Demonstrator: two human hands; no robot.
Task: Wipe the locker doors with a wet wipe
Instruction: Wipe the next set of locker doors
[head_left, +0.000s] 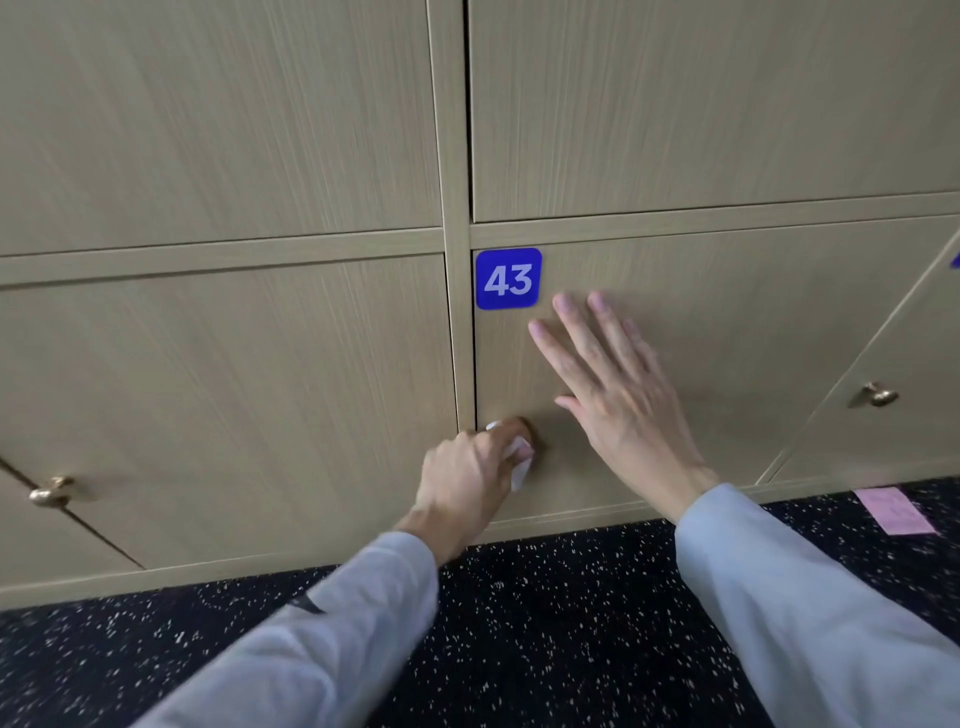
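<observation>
From the head view, you face a wall of pale wood-grain lockers, their doors set in a frame of the same wood with thin dark gaps between them. The door straight ahead of you (701, 322) carries a blue square label (508, 278) with a white 43 in its upper left corner.

Your left hand (467, 480) is curled round a white wet wipe (521, 462), bunched at the fingers and pressed against the knob (524, 427) near the left edge of that door; only a brown sliver of the knob shows above the wipe. Your right hand (613, 395) is spread flat, fingers straight, on the same door, just right of the knob and below the label, holding nothing. Both arms wear light grey-blue sleeves (810, 603).

A brass knob (52, 491) sticks out from the door at lower left, and another brass knob (878, 395) from the door at far right, which stands at an angle to the rest. A scrap of a second blue label (956, 260) shows at the right edge.

Below the lockers runs a dark floor (545, 623) flecked with white. A pink slip of paper (894, 512) lies on it close to the base of the lockers on the right.
</observation>
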